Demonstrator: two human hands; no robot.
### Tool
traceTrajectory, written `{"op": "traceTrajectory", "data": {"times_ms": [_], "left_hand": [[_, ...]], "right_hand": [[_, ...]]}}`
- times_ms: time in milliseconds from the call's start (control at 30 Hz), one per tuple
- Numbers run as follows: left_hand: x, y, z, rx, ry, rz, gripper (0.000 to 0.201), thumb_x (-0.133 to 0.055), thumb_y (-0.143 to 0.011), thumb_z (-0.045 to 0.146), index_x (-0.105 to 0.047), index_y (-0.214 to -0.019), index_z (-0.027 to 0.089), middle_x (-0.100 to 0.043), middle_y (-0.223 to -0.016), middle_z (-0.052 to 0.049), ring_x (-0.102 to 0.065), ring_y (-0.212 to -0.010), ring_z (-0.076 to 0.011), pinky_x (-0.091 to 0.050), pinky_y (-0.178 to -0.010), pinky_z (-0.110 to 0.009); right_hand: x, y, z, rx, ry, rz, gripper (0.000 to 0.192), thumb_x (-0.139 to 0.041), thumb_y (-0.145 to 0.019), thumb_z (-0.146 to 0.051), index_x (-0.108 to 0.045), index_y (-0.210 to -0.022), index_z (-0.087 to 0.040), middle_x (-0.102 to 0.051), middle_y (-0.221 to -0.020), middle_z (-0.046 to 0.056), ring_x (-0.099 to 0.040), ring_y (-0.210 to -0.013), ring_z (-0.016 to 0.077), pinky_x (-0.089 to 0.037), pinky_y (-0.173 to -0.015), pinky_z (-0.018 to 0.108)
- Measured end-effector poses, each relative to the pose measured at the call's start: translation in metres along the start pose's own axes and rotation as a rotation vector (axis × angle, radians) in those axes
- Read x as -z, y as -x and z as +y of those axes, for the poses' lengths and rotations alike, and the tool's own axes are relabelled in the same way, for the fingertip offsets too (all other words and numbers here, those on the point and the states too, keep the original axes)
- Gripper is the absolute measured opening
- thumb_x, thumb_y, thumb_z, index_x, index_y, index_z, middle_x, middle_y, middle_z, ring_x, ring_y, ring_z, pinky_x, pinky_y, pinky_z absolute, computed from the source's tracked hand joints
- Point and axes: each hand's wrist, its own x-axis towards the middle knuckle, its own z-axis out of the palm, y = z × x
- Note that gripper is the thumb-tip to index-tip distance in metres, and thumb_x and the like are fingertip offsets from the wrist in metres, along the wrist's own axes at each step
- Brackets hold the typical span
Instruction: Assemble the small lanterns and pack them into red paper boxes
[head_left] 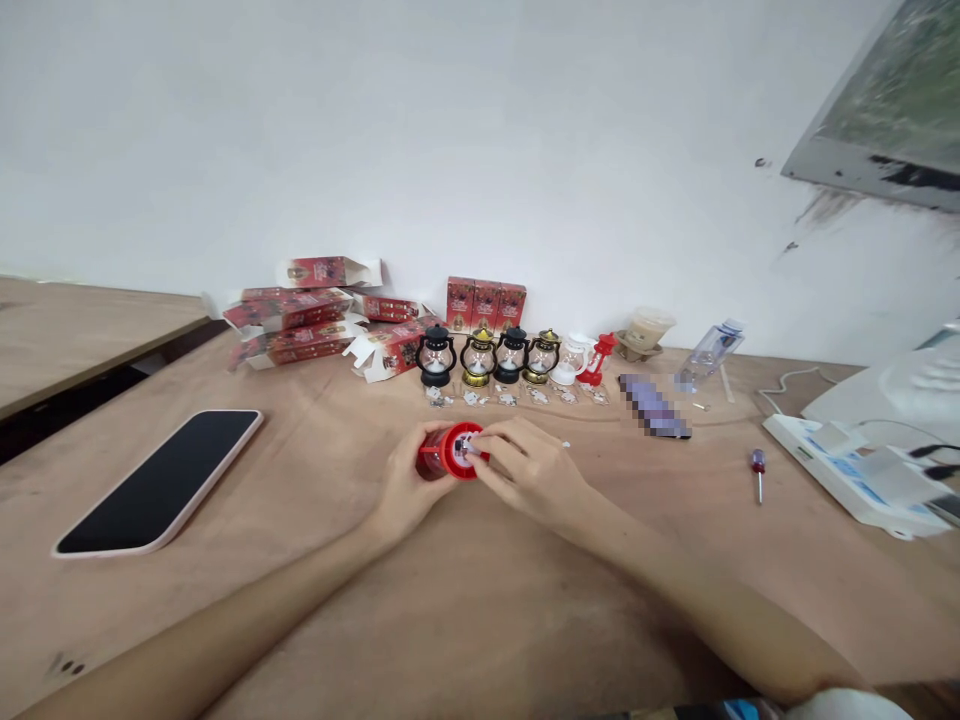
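Note:
A small red toy lantern lies on its side at the middle of the wooden table. My left hand grips its body from below and behind. My right hand rests fingertips on the lantern's exposed end, where a small white part shows. Behind the hands stands a row of small lanterns: a black one, a gold one, another black one, another gold one, a white one and a red one. Small packets lie in front of them.
A phone with a pink edge lies face up at the left. Red cartons are piled by the wall, upright boxes beside them. A small screwdriver, a clear bottle, a cup and a white device sit at the right.

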Motion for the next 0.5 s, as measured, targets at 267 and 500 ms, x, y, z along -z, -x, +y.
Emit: {"op": "traceTrajectory", "data": {"times_ms": [267, 500], "left_hand": [[0.0006, 0.0016, 0.0008, -0.010, -0.057, 0.040, 0.041, -0.071, -0.065, 0.032, -0.055, -0.100, 0.017, -0.066, -0.099, -0.006, -0.064, -0.086, -0.0222, -0.052, -0.076, -0.035], [0.0011, 0.0006, 0.0013, -0.042, -0.059, 0.054, 0.037, -0.069, -0.066, 0.030, -0.056, -0.098, 0.018, -0.067, -0.095, -0.005, -0.064, -0.083, -0.0206, -0.051, -0.076, -0.034]], "right_hand": [[-0.0065, -0.0003, -0.0013, 0.200, 0.125, 0.174, 0.012, -0.050, -0.087, -0.008, -0.059, -0.080, -0.013, -0.066, -0.071, 0.005, -0.062, -0.068, 0.0138, -0.052, -0.063, 0.024], [-0.0082, 0.0053, -0.0029, 0.382, 0.233, 0.236, 0.008, -0.057, -0.083, -0.007, -0.062, -0.089, -0.005, -0.070, -0.082, 0.011, -0.064, -0.073, 0.0166, -0.055, -0.067, 0.028]]}}
